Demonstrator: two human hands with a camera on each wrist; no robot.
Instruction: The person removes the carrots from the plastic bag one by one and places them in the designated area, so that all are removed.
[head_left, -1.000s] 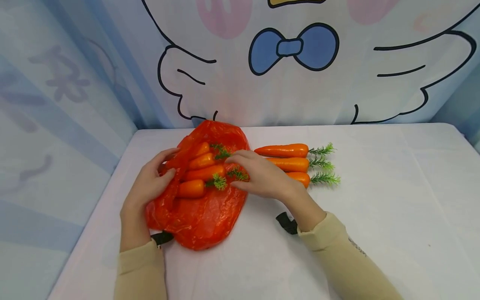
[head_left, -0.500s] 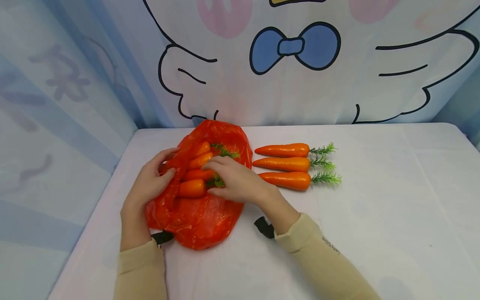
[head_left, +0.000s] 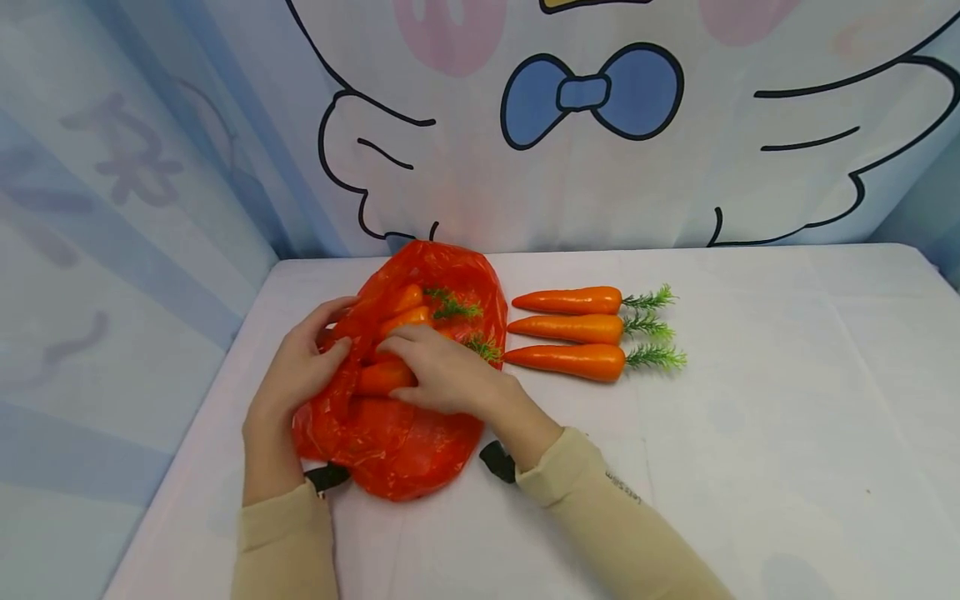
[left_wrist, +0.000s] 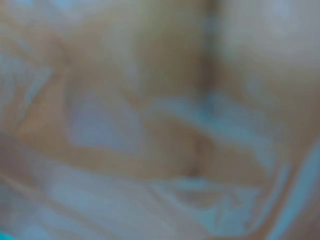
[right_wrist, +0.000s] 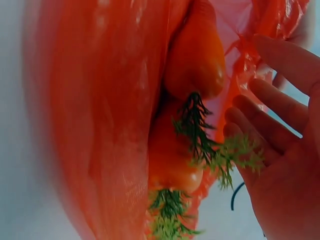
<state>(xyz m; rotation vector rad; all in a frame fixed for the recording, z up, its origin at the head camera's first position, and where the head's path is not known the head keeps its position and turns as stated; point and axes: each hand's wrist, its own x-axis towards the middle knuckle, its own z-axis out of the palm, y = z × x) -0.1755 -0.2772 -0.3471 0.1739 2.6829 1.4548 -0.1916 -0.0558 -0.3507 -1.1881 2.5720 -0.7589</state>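
A red plastic bag [head_left: 420, 467] lies on the left of the table with its mouth towards the right, several orange carrots [head_left: 384, 377] inside it. My left hand [head_left: 292, 371] grips the bag's left side between thumb and fingers. Over the nearest carrots, inside the mouth, is my right hand [head_left: 442, 371]. Seen from the right wrist, that hand [right_wrist: 287, 130] has its fingers extended beside one carrot [right_wrist: 197, 65] and its green leaves, gripping nothing. Blur hides most detail in the left wrist view.
Three carrots [head_left: 570, 362] with leafy tops lie in a row on the white table [head_left: 750, 417], right of the bag, tips towards it. A printed cloth [head_left: 600, 192] hangs behind the table, and another curtain [head_left: 112, 333] stands at the left.
My right hand has moved left and slightly down, from the leafy tops onto the carrots in the bag. The left hand keeps its hold; the three carrots outside stay put.
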